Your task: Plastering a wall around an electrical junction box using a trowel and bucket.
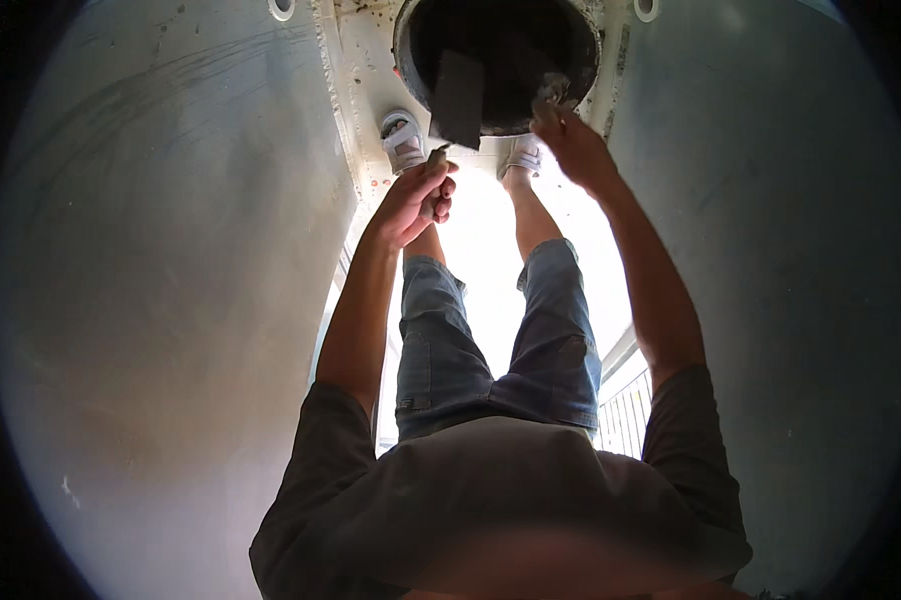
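My left hand (418, 205) is closed around the handle of a flat trowel. The trowel's dark rectangular blade (458, 100) reaches up from the fist, over the near left rim of a round black tub (408, 78). At the tub's right side my right hand (574, 147) is closed on a small, rough, greyish tool (552, 92), whose far end is lost in the tub's shadow. Its kind I cannot make out. The inside of the tub is too dark to tell what it holds.
Smooth grey walls (171, 250) (771, 250) rise close on both sides. My sandalled feet (405, 140) (523, 155) stand just before the tub on a pale, spotted floor (366, 90). Behind my legs is bright light, with a railing (626, 415) at the lower right.
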Action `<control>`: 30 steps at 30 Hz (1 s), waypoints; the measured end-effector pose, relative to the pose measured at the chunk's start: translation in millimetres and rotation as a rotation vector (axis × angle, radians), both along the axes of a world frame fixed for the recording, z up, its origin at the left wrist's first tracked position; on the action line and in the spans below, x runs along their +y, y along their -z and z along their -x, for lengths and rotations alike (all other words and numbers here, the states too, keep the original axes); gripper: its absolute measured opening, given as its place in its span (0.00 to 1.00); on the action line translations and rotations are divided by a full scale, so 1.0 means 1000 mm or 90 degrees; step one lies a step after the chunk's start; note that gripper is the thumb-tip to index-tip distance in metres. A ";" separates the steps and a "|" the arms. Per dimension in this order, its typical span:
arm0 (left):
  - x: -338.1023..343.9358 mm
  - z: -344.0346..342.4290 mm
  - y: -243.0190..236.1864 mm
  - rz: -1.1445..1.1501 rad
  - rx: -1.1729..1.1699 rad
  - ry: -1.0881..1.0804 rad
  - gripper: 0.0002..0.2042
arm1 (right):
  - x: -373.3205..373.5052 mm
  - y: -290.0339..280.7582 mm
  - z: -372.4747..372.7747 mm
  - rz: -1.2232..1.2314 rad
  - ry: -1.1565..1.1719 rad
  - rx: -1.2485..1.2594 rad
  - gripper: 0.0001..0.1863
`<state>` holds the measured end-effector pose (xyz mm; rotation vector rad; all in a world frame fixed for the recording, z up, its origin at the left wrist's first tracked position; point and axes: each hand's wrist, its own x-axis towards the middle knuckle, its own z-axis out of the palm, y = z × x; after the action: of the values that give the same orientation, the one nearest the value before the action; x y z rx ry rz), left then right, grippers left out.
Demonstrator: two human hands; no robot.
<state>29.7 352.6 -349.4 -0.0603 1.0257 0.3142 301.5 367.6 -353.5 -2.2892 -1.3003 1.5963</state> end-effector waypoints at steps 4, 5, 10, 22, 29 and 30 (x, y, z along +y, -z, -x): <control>-0.009 0.024 -0.003 0.004 -0.032 -0.005 0.11 | 0.060 0.045 -0.022 0.249 -0.037 0.025 0.18; -0.016 0.031 -0.005 0.011 -0.004 0.019 0.10 | 0.071 0.043 -0.014 0.257 -0.040 0.027 0.18; -0.029 0.045 -0.020 0.034 -0.036 -0.037 0.12 | 0.125 0.070 -0.014 -0.006 -0.577 -0.362 0.21; -0.090 0.059 0.000 0.068 0.081 0.019 0.06 | 0.170 0.144 0.026 -0.025 -0.759 -0.414 0.12; -0.101 0.040 0.007 0.067 0.043 -0.059 0.08 | 0.178 0.150 0.013 0.034 -0.775 -0.412 0.12; -0.102 0.038 0.007 0.046 0.043 -0.058 0.09 | 0.179 0.148 0.010 0.032 -0.757 -0.401 0.12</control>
<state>-8.7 250.2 -356.2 -0.1635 1.1034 0.3641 291.7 547.0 -501.3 -2.1677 -3.1881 0.9330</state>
